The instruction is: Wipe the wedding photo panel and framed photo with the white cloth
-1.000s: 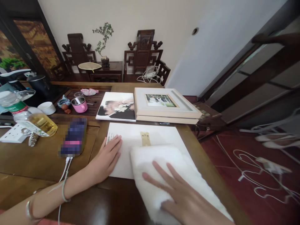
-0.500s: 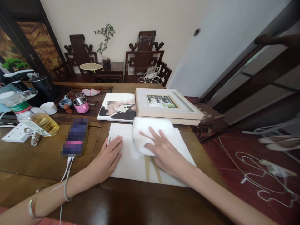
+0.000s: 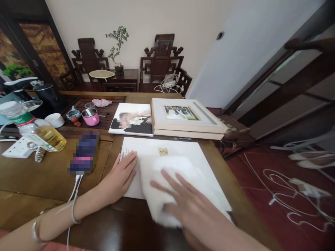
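Note:
A white flat board (image 3: 199,155) lies on the wooden table (image 3: 34,177) in front of me. My left hand (image 3: 119,176) rests flat on the board's left edge, fingers stretched out. My right hand (image 3: 187,204) lies flat, fingers spread, on a white cloth (image 3: 162,177) that covers the near part of the board. A small tan mark (image 3: 163,151) on the board shows just beyond the cloth.
Beyond the board lie a photo print (image 3: 132,120) and a stack of framed pictures (image 3: 184,118). To the left are a phone on a cable (image 3: 83,153), an oil bottle (image 3: 39,134), a power strip (image 3: 18,148), a pink cup (image 3: 90,116). Table edge at right, cables on the floor (image 3: 293,191).
My right hand has pulled the white cloth from the far edge of the board back toward me, covering the tan lines. The left hand has stayed put.

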Tool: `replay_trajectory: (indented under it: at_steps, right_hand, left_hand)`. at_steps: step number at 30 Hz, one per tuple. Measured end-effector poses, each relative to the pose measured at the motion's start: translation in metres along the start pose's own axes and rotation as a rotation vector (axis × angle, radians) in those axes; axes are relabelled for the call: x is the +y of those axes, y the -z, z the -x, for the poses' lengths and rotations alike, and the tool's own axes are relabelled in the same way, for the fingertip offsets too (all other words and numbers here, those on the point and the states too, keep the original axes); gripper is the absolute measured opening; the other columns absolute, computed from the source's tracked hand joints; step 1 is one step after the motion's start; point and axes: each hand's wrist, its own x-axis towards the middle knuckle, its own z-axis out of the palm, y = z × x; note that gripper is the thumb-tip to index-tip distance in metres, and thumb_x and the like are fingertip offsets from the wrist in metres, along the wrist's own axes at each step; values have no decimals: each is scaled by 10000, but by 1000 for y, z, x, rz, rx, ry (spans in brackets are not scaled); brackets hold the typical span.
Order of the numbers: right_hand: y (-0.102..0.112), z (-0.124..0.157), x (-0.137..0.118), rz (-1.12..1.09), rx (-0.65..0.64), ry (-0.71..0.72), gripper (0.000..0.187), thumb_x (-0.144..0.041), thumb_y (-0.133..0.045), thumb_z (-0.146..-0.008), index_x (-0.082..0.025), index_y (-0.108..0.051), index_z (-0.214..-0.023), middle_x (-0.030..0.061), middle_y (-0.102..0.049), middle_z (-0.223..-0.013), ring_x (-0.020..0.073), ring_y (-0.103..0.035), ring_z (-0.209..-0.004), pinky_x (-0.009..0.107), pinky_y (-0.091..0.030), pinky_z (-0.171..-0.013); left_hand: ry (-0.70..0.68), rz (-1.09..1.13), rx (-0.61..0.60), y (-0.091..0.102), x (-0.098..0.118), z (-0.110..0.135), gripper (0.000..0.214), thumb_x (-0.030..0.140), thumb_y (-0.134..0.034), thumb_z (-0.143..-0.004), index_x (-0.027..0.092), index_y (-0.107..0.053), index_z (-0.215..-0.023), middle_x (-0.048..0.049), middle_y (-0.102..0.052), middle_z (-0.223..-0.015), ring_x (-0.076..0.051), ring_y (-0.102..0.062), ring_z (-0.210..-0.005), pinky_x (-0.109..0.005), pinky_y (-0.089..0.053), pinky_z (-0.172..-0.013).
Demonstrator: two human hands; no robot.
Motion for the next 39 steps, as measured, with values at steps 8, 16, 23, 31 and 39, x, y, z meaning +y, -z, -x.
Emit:
replay_trajectory:
  at_steps: [8,16,23,31,39]
  right_hand:
    - [-1,-60,43,127,-97,-184,533,73,-499,-627,-135,-644,-1096,136,-406,-1460,432,-166,-1371,658,-242,-1067]
    - [-7,-11,-17,21,-59,42,115,-183,-604,-788,-204,-694,-856,137,-477,-1401,517,-351,-1254,727,-380,-924]
    - [33,7,-11,-94,-183,24,442,28,-459,-649,-254,-651,-930,-2,-493,-1405,301,-369,-1325,469,-417,-1048]
    - [5,-50,48,125,-139,-214,566,97,-435,-592,-125,-627,-1076,141,-405,-1459,401,-182,-1370,594,-304,-1080]
    - [-11,-33,1,70,-50,-27,220,-81,-592,-758,-159,-716,-921,161,-445,-1417,521,-272,-1283,725,-325,-974]
  left_hand:
    - [-13,-2,8,-2,-1,3,467,229,-293,-999,188,-245,-1461,-127,-335,-1503,-224,-224,-1420,-519,-168,-1153]
    - [-15,1,-18,2,1,0,470,188,-305,-982,171,-270,-1450,-143,-340,-1499,-238,-235,-1416,-533,-171,-1145]
    - [-24,-5,17,-1,0,1,453,209,-311,-989,174,-289,-1440,-143,-353,-1492,-234,-245,-1413,-526,-180,-1145]
    - [-27,-7,14,-1,-1,2,471,210,-292,-992,186,-240,-1459,-137,-343,-1497,-234,-230,-1418,-532,-177,-1146]
    - [-12,1,-10,-1,0,1,475,195,-301,-984,187,-248,-1457,-127,-327,-1508,-232,-214,-1423,-530,-174,-1147]
